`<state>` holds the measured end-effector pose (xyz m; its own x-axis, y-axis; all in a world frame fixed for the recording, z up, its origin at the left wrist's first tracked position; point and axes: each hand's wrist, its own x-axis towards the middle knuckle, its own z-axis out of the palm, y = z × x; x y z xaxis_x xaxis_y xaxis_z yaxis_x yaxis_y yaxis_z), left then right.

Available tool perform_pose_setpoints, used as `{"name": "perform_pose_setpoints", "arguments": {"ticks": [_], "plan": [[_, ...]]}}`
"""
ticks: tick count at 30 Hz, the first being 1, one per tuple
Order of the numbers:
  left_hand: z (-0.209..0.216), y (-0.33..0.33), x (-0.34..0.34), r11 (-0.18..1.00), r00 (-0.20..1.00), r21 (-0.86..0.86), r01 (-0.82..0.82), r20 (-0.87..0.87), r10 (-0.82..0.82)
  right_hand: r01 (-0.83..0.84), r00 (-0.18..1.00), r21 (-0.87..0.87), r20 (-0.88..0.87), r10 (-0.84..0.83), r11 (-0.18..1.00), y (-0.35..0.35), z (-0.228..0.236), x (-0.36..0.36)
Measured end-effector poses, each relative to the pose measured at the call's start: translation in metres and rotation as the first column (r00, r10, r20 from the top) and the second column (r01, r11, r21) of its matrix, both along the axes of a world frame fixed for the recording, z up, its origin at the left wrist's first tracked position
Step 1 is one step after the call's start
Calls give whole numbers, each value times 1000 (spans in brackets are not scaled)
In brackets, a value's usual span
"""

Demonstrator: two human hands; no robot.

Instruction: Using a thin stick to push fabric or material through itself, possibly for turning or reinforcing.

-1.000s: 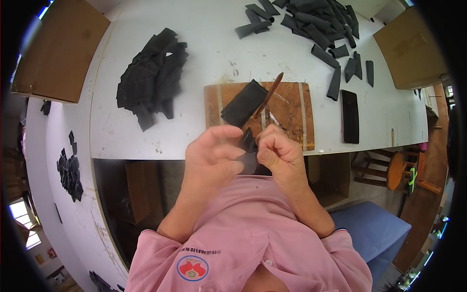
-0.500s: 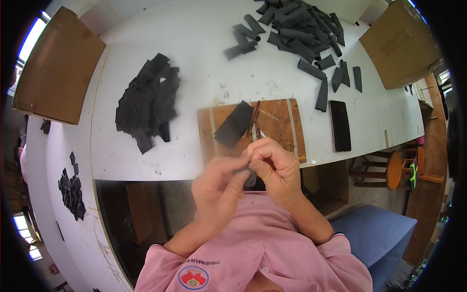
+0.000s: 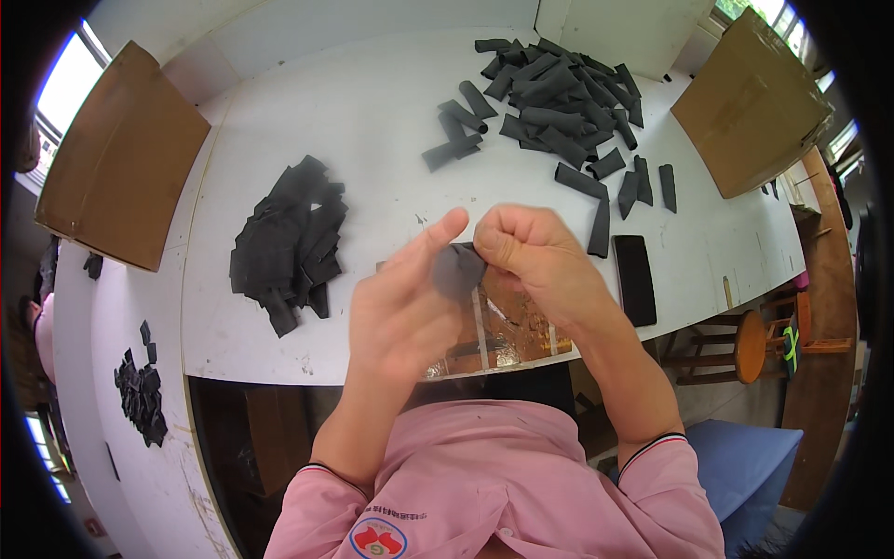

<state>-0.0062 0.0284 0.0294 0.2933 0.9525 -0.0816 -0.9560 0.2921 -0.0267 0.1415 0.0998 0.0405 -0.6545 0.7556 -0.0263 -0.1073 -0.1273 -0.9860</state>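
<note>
While the right hand (image 3: 535, 256) pinches a dark grey piece (image 3: 457, 271) between thumb and bent fingers, the left hand (image 3: 405, 312) stands wide beside it, blurred, thumb stretched upward; whether its fingers touch the piece I cannot tell. The piece is between the two hands, above a brown board (image 3: 521, 321) at the near edge of the white table (image 3: 391, 130).

A large cardboard box (image 3: 121, 158) stands at the table's left side, and another carton (image 3: 750, 107) at the right; the contents of both are hidden from this angle. Below the tabletop, on the left, a brown box (image 3: 277, 438) sits in shadow, its inside too dark to make out.

On the table, a pile of flat black pieces (image 3: 287, 244) lies left of the hands. A heap of dark grey tubes (image 3: 563, 107) lies at the far right, with a few strays around it. A black phone (image 3: 636, 279) rests near the right forearm. The hands and the piece block the view of the board's far left part. A smaller dark pile (image 3: 141, 401) lies on the side table (image 3: 98, 345); a wooden stool (image 3: 751, 347) and a blue seat (image 3: 745, 470) stand to the right.
</note>
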Motion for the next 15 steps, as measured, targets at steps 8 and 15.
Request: {"name": "perform_pose_setpoints", "arguments": {"ticks": [8,15], "plan": [[-22,3,11,981,964,-159,-115,-255,72,-47,997,-272,-70,29,961,9,-43,-3],[-51,-5,6,957,716,169,-236,-635,289,-145,985,-264,-126,115,953,1,-71,-5]]}}
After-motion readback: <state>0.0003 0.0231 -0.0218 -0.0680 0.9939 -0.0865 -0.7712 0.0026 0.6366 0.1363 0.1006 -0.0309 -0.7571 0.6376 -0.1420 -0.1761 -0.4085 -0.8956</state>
